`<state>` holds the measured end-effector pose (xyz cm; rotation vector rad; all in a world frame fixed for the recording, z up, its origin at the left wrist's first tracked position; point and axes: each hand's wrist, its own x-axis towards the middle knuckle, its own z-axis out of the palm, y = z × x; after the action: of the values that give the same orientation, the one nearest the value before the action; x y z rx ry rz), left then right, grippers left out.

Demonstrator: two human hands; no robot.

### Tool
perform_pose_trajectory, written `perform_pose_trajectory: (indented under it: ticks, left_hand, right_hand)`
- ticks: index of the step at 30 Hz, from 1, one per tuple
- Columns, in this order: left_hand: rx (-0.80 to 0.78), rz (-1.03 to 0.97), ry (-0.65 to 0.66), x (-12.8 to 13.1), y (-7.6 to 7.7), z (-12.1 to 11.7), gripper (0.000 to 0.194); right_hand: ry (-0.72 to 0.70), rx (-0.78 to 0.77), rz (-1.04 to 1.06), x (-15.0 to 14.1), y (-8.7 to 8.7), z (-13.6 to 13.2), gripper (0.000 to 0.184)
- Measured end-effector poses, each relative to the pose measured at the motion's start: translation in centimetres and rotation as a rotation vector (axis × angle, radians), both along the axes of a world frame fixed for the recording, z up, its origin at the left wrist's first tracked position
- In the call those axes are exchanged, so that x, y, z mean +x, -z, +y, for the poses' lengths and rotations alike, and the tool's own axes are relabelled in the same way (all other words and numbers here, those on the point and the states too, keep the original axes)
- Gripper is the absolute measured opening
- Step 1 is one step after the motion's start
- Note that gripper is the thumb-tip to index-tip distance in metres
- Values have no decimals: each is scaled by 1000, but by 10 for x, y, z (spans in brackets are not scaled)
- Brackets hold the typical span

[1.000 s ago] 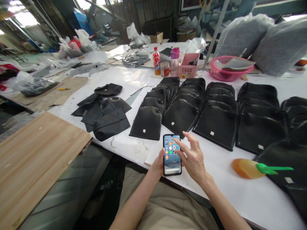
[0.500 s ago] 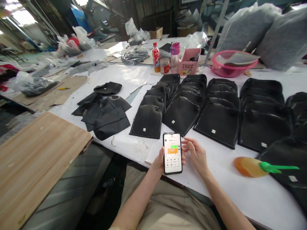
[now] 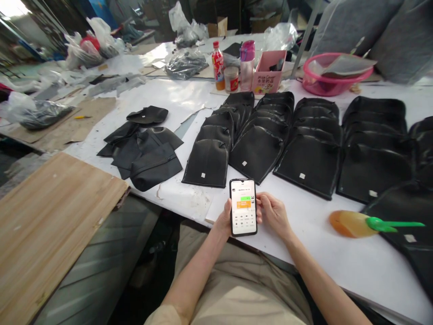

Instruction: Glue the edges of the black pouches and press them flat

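Observation:
A smartphone (image 3: 243, 207) in a dark case stands tilted toward me at the table's front edge. Its lit screen shows a white page with green and orange blocks. My left hand (image 3: 224, 221) is wrapped round the phone, thumb on the left edge and fingertips showing past the right edge. Beside that right edge is my right hand (image 3: 275, 215), its fingers curled and closed against the phone's side. Beyond the phone lie overlapping rows of black leather-like pieces (image 3: 208, 162), some with small white labels. A loose heap of black pieces (image 3: 155, 164) lies to the left.
To the right lies a bottle of amber liquid with a green nozzle (image 3: 352, 224). Toward the back are a red-capped drink bottle (image 3: 218, 67), a purple-lidded bottle (image 3: 247, 67), a pink box (image 3: 267, 83) and a pink basin (image 3: 321, 88). A wooden board (image 3: 61, 225) occupies the near left.
The phone screen went from app icons to a white page. My right hand drew back from over the screen to the phone's right edge, its fingers curling. The view tilted down slightly.

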<state>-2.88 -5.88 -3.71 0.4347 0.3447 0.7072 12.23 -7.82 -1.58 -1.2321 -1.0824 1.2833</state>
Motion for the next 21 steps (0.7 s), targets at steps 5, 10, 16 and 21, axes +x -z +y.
perform_pose_trajectory:
  ticks: [5,10,16,21]
  left_hand:
    - [-20,-15,-10,-1,8,-2,106]
    - [-29,-4,-9,-1,9,-3,106]
    - [-10,-6,0,-1,0,-3,104]
    - [-26,11,-13,-1,4,-3,107]
  right_hand:
    - [-16,2,2,-1,1,-1,44]
    - [-23,6,-4,-1,-1,-2,44]
    - [-34,18,-4,0,-2,-2,44]
    - [-38,6,-4,0,-3,-3,44]
